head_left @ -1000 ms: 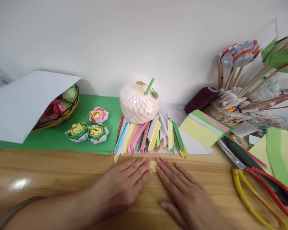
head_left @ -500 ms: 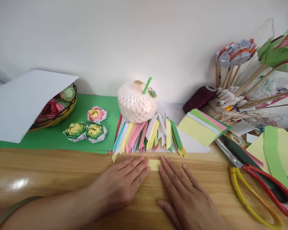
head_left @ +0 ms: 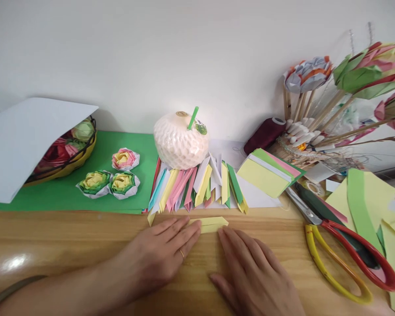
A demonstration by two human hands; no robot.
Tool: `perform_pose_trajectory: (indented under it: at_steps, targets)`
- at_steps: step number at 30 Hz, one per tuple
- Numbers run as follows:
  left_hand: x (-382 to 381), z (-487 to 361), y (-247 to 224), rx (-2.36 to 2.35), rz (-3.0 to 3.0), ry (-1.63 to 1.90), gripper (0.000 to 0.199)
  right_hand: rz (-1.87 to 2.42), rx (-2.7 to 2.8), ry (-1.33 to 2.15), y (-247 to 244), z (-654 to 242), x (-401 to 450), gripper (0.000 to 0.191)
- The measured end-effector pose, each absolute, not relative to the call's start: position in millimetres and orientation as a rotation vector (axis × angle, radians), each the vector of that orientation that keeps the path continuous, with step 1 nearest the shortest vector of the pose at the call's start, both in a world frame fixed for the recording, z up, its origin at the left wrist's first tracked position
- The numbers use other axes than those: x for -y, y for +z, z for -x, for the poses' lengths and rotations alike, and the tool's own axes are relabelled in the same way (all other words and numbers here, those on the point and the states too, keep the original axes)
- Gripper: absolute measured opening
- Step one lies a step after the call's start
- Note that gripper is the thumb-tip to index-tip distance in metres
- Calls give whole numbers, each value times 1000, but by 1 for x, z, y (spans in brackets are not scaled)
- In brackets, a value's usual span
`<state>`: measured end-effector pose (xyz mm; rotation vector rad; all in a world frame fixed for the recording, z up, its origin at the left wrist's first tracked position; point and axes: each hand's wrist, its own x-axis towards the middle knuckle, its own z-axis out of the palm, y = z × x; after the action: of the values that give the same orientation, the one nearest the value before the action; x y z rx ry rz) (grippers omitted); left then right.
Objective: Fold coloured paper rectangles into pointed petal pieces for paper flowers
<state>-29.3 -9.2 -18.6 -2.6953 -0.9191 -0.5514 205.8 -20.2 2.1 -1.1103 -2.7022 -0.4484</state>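
Observation:
A folded strip of yellow paper (head_left: 210,224) lies flat on the wooden table, a crease running along its length and its right end cut to a slant. My left hand (head_left: 161,250) rests palm down with fingers stretched, its fingertips covering the strip's left end. My right hand (head_left: 253,267) lies flat too, and its fingertips touch the strip near the right end. Just behind the hands is a row of folded paper pieces (head_left: 181,188) in yellow, pink, white, green and blue.
Scissors (head_left: 329,237) with red and yellow handles lie at right, beside paper sheets (head_left: 375,197). Behind stand a white textured ball-shaped container (head_left: 181,140), a paper stack (head_left: 266,173) and a maroon thread spool (head_left: 265,135). Paper flowers (head_left: 123,182) sit left, near a basket (head_left: 82,160).
My right fingers have slid down off the strip's right end, uncovering its slanted tip. My left hand stays on the strip. The view has shifted slightly to the right.

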Motion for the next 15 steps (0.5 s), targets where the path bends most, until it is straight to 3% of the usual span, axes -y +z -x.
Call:
perform_pose_trajectory:
  at_steps: [9,12,15]
  targets:
    - [-1,23,0,808,2894,-900,27,1010,2494,-22,5,-201,3,26]
    - [-5,23,-2,751,2901,-854,20,1003,2428,65,4,-198,0,19]
    - [-6,27,-6,656,2938,-648,27,1014,2396,138,3,-195,-2,14]
